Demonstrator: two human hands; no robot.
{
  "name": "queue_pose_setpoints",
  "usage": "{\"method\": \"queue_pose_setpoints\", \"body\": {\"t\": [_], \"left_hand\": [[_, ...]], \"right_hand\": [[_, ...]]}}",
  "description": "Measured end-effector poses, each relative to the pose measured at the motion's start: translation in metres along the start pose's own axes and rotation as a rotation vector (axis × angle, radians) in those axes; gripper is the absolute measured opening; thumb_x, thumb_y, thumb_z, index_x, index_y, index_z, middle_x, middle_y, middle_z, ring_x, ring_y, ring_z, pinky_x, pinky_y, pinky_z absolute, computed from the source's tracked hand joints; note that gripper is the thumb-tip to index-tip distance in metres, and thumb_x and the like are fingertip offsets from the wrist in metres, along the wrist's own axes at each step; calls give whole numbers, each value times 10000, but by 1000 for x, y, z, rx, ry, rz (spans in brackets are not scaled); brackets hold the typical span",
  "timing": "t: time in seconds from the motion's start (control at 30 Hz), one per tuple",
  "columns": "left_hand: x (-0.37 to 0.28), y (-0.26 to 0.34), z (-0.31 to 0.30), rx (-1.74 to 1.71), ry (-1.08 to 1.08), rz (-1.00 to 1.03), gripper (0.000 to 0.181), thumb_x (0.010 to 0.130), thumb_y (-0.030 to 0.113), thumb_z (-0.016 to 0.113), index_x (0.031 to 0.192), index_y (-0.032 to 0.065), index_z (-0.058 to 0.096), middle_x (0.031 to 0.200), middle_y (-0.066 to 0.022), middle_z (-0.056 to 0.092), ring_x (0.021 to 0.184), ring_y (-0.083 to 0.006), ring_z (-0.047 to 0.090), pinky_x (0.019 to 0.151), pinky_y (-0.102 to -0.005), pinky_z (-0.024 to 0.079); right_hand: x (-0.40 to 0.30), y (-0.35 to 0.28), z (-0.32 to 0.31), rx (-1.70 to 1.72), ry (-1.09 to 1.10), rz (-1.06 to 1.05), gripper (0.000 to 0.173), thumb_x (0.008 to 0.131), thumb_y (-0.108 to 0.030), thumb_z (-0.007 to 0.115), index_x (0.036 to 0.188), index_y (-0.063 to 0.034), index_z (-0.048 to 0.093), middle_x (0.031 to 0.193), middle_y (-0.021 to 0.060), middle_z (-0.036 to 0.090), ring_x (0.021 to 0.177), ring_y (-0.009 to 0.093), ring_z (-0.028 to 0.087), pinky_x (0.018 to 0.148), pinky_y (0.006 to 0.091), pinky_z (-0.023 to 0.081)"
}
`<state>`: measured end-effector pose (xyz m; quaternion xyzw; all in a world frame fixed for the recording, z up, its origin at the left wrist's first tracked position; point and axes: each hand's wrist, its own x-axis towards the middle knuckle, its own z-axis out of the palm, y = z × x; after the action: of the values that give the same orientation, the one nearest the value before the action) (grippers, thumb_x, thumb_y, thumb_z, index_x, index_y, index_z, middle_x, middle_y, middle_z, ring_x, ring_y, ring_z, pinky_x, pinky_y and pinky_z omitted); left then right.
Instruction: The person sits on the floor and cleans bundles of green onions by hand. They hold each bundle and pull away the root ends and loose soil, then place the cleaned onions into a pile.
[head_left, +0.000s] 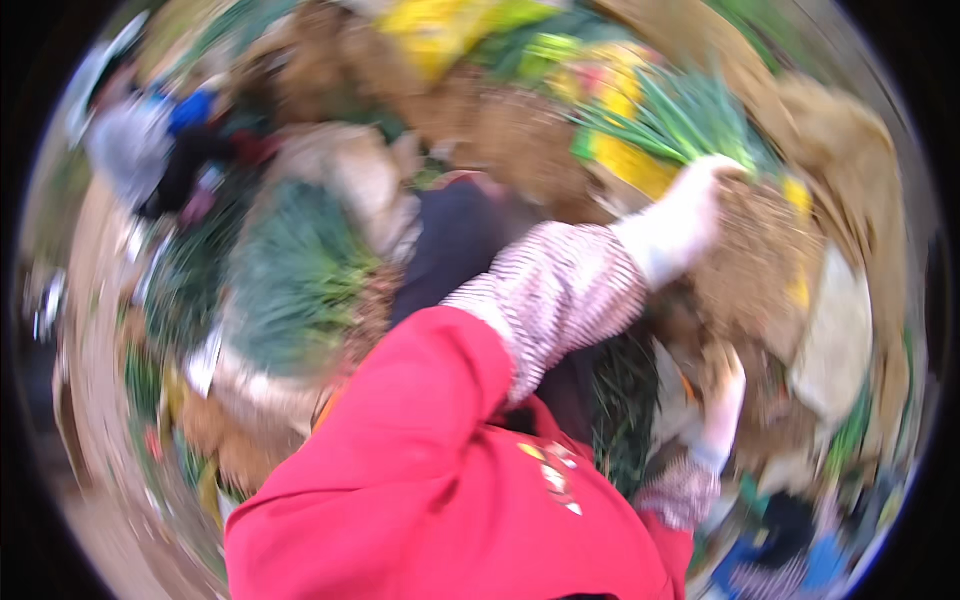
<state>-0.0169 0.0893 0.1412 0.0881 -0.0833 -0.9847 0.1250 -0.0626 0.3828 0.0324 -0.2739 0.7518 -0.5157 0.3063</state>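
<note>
My left hand (694, 199) reaches out to the upper right, closed around a bunch of green onions (694, 120). Its long green leaves fan out above the fist, and a thick brown mass of roots (757, 255) lies below. Lower down, my right hand (724, 371) is beside the bottom of the roots, fingers pointing up toward them. Blur hides whether it grips any. Striped sleeve covers (570, 289) and a red garment (420, 465) clothe my arms and body. Yellow printed packaging (634, 161) lies behind the held leaves.
Left of my knee, a large pile of green onions (300, 277) rests on a pale sack (345, 157). Brown sacking (840, 150) borders the right side. A whitish sack (836, 337) lies below. Other people are at the upper left (131, 142) and lower right (787, 540).
</note>
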Motion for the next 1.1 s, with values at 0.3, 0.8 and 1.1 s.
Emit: {"method": "queue_pose_setpoints", "body": {"t": [0.3,0.8,1.1], "left_hand": [[-269,137,2,-93,-9,499,238,846,239,550,845,18,636,773,-114,689,679,-233,656,692,-380,544],[-482,246,-327,359,739,1036,400,852,208,522,1173,-25,572,987,-174,680,856,-225,670,785,-370,560],[-426,155,-470,-424,780,934,206,866,227,569,891,24,598,774,-125,660,610,-247,622,549,-332,522]], "right_hand": [[41,129,34,-46,3,248,200,960,-229,513,918,-68,624,644,-17,542,484,66,465,449,211,358],[59,113,128,-12,-131,547,281,932,-123,495,1130,38,614,991,111,676,899,178,622,818,311,496],[23,135,127,-142,-118,546,286,925,-131,504,1121,45,615,988,122,680,894,182,626,825,312,494]]}}
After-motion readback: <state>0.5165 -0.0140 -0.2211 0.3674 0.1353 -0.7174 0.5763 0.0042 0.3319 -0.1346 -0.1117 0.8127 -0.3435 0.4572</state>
